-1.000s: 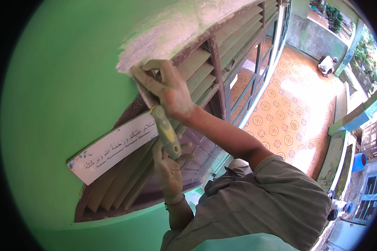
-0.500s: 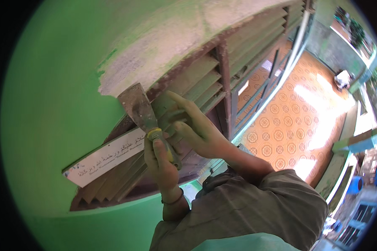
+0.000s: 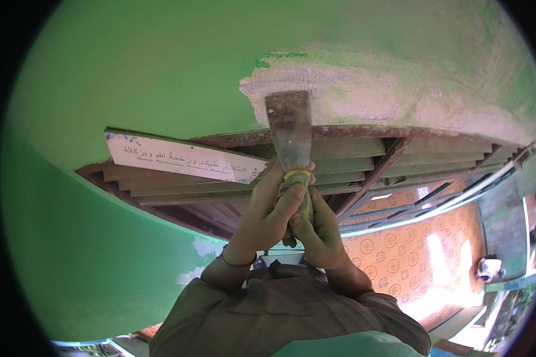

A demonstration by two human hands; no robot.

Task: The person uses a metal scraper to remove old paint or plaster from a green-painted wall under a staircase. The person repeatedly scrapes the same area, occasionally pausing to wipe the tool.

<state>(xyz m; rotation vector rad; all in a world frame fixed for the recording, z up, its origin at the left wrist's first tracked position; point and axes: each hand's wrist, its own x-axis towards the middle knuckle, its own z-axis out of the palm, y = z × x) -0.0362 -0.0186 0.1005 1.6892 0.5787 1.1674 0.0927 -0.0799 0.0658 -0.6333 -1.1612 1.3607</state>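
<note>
Both my hands grip a scraper with a wide, stained metal blade [image 3: 292, 128] and a grey-and-yellow handle. My left hand [image 3: 267, 217] wraps the handle from the left, its thumb lying along the front just below the yellow collar. From the right, my right hand [image 3: 321, 232] closes round the lower handle, its thumb near the butt. The blade points up in front of a pale, scraped patch [image 3: 351, 89] on the green wall; whether its edge touches the wall I cannot tell.
Below the patch runs a brown wooden louvred vent [image 3: 339, 163]. A white sign board [image 3: 178, 156] leans slantwise across its left part. Green painted wall [image 3: 131, 71] surrounds them. Down to the right are an orange patterned tile floor [image 3: 399, 262] and a white object [image 3: 489, 268] by a wall.
My right hand, open and off the tool before, has closed on the scraper's handle beside my left. The view has turned, and the scraper now stands more upright before the bare patch.
</note>
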